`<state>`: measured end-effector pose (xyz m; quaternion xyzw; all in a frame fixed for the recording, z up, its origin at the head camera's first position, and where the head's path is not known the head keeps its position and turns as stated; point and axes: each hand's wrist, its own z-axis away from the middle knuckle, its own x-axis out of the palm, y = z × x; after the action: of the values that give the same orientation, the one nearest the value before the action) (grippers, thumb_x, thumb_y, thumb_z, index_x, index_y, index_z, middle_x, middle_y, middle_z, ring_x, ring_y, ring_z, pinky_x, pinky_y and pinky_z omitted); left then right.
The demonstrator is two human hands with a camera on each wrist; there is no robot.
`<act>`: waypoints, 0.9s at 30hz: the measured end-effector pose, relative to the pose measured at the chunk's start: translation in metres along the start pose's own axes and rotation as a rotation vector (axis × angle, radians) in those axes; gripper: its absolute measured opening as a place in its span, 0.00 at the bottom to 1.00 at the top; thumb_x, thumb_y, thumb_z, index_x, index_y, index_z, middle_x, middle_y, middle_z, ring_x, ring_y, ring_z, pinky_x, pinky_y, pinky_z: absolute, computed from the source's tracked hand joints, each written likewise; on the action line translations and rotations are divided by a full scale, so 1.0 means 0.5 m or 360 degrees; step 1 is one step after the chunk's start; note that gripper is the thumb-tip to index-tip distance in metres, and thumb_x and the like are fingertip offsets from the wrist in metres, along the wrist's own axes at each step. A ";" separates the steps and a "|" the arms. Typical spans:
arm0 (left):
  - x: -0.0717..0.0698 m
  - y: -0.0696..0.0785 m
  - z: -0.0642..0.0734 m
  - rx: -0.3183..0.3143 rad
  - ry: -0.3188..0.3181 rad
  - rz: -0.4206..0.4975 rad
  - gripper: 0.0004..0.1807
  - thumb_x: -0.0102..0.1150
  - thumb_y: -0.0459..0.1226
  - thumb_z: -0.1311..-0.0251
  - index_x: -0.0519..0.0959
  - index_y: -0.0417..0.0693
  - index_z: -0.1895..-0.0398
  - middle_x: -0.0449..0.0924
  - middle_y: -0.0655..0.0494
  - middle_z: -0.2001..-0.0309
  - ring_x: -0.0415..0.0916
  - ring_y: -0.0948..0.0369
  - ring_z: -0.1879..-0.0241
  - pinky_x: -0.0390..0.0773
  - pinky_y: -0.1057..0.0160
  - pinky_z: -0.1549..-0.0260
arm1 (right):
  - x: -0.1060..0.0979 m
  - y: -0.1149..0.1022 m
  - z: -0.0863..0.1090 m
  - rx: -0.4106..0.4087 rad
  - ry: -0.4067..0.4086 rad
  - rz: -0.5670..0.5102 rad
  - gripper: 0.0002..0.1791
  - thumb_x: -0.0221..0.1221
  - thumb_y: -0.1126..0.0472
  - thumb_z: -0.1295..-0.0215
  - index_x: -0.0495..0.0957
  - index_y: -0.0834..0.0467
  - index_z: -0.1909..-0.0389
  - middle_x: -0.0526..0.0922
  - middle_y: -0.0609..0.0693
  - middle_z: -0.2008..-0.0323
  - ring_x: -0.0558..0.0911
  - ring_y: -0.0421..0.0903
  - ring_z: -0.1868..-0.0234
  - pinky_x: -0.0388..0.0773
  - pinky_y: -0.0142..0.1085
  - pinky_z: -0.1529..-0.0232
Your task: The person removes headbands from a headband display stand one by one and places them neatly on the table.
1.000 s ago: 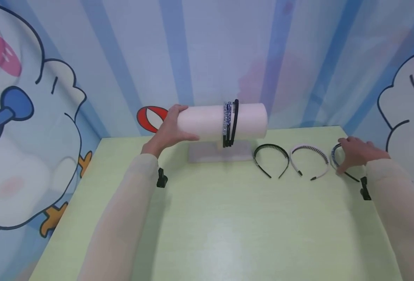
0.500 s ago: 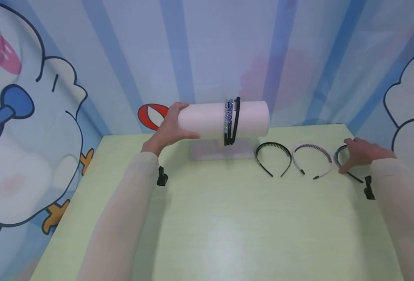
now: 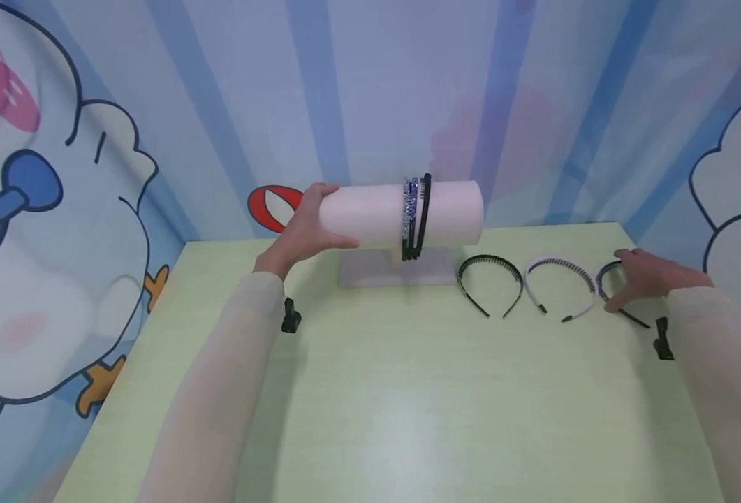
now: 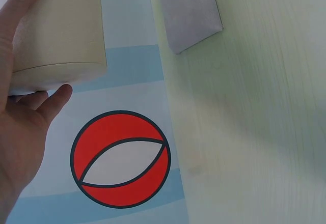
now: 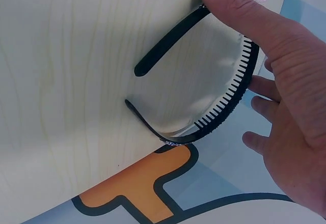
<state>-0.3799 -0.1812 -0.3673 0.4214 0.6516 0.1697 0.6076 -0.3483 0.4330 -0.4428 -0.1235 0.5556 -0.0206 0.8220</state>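
A smooth, matt display roll; rough-looking glittery headbands; a plastic-looking black toothed headband; a faintly shiny wood-grain worktop; a cloth-like backdrop.

Pale yellow-green table, faint wood grain, kinda shiny near middle. Light blue backdrop past far edge, darker blue stripes, few washed-out pink blotches. Big white cartoon critter on left: blue bow, orange feet. Red-and-white ball print far side, left of middle. Another white cartoon shape on right, dark outline, partly cut off.
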 end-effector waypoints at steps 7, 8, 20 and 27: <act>-0.002 0.006 0.001 -0.0003 -0.0002 0.0001 0.56 0.80 0.52 0.56 0.56 0.57 0.25 0.59 0.58 0.31 0.61 0.55 0.36 0.77 0.47 0.48 | 0.004 0.001 -0.007 -0.0021 0.0028 -0.0020 0.81 0.74 0.26 0.68 0.45 0.80 0.30 0.50 0.85 0.36 0.52 0.81 0.35 0.59 0.74 0.44; -0.001 0.007 0.002 -0.0005 -0.0004 -0.0001 0.56 0.80 0.52 0.56 0.56 0.57 0.25 0.59 0.58 0.31 0.61 0.55 0.36 0.77 0.48 0.48 | 0.003 -0.001 -0.006 -0.0032 0.0033 -0.0022 0.80 0.75 0.27 0.67 0.45 0.80 0.30 0.50 0.85 0.36 0.53 0.81 0.35 0.59 0.74 0.43; -0.001 -0.004 -0.001 0.0010 -0.0008 0.0010 0.57 0.80 0.53 0.57 0.56 0.58 0.25 0.59 0.58 0.31 0.61 0.55 0.37 0.78 0.48 0.49 | -0.050 -0.080 0.000 -0.0222 0.0110 -0.0246 0.64 0.71 0.47 0.42 0.36 0.77 0.26 0.44 0.83 0.31 0.49 0.80 0.32 0.56 0.73 0.41; 0.003 -0.005 -0.001 0.0027 -0.0003 0.0027 0.56 0.81 0.52 0.57 0.56 0.57 0.25 0.60 0.58 0.32 0.61 0.55 0.37 0.78 0.46 0.49 | -0.099 -0.198 -0.012 -0.0359 0.0231 -0.0328 0.63 0.65 0.41 0.37 0.32 0.64 0.21 0.40 0.72 0.24 0.46 0.73 0.27 0.51 0.70 0.36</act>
<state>-0.3811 -0.1812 -0.3702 0.4322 0.6488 0.1691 0.6030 -0.3628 0.3444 -0.3774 -0.2695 0.5968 -0.0512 0.7540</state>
